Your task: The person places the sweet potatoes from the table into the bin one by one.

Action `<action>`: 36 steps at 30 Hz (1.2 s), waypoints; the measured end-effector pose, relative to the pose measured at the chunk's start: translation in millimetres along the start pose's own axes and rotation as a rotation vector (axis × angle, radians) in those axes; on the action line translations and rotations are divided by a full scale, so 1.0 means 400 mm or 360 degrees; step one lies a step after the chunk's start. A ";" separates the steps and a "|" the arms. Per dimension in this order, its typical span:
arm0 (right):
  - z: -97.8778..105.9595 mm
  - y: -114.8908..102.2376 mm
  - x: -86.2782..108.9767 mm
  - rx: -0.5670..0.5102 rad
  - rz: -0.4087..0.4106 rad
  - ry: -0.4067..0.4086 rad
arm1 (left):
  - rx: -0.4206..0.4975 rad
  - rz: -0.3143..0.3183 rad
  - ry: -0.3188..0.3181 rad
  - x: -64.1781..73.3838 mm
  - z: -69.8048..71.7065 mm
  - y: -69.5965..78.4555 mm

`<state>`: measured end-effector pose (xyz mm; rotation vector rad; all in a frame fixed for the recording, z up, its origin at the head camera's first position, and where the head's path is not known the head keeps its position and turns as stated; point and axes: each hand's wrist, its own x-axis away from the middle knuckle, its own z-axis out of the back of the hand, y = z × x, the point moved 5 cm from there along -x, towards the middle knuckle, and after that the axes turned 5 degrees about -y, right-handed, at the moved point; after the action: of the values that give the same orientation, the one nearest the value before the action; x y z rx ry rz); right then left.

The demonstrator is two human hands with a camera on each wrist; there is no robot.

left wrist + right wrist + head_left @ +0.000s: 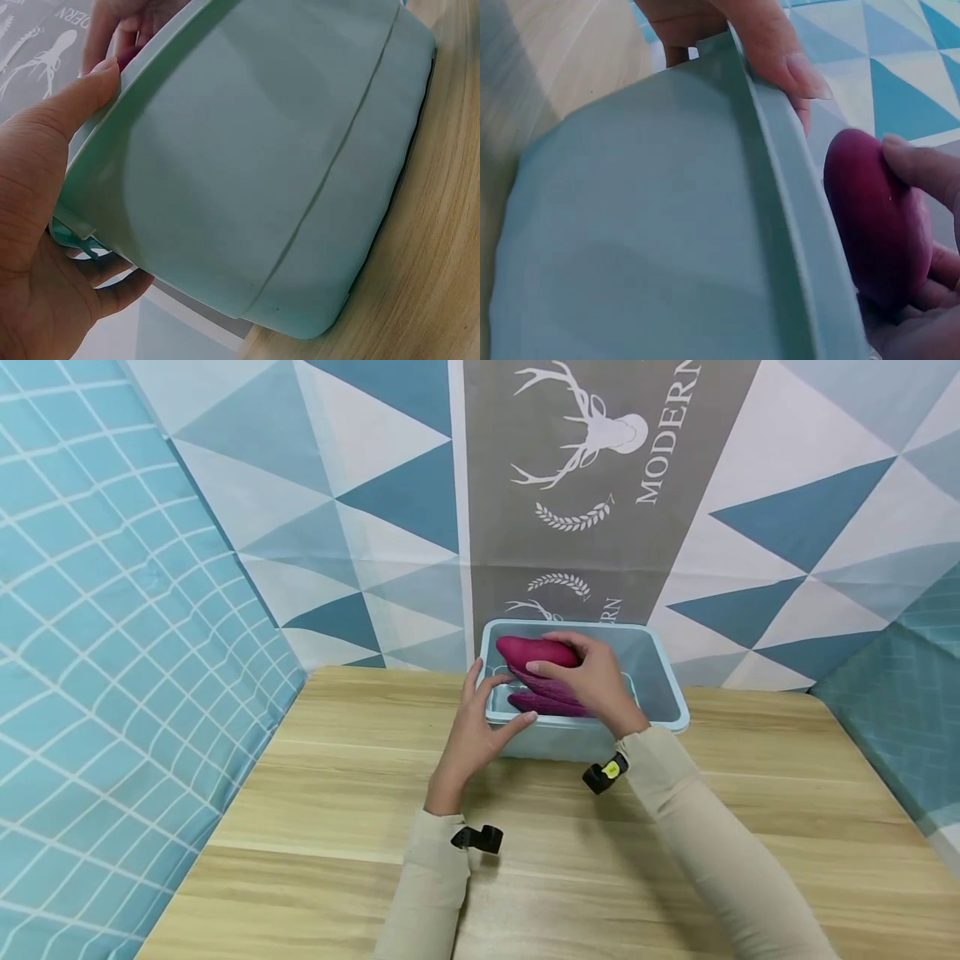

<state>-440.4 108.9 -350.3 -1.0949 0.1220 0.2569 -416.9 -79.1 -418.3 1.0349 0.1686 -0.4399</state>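
Observation:
A pale blue plastic bin (555, 742) stands on the wooden table, near its back edge. My right hand (597, 681) holds a smooth magenta sweet potato (525, 652) inside the bin's opening, thumb on one side and fingers on the other. In the right wrist view this sweet potato (874, 217) shows just past the rim. Beneath it lie darker, rougher purple sweet potatoes (547, 703), partly hidden by the hand. My left hand (474, 722) grips the bin's front left corner. The left wrist view shows its thumb (94, 94) on the rim and fingers at the side.
The wooden table (337, 793) spreads in front and to both sides. Behind the bin rises a patterned wall covering (397, 527) with triangles and a deer print. Blue gridded cloth (112, 652) hangs at the left.

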 end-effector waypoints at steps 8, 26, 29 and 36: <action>0.002 -0.018 -0.037 0.0001 -0.0048 0.0069 | 0.0021 -0.0031 -0.0017 -0.004 -0.016 0.002; 0.042 -0.011 0.041 -0.0027 -0.0012 -0.0011 | 0.0053 -0.0013 -0.0090 -0.011 -0.036 0.010; 0.037 -0.014 0.061 -0.0050 0.0028 -0.0042 | 0.0026 -0.0001 -0.0060 -0.011 -0.018 -0.005; 0.020 -0.013 0.127 0.0024 0.0055 -0.0061 | -0.0210 -0.0047 0.0040 0.007 0.021 -0.027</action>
<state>-390.2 121.1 -353.4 -1.0729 0.1083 0.3074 -419.6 -91.7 -423.7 0.9097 0.2327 -0.4366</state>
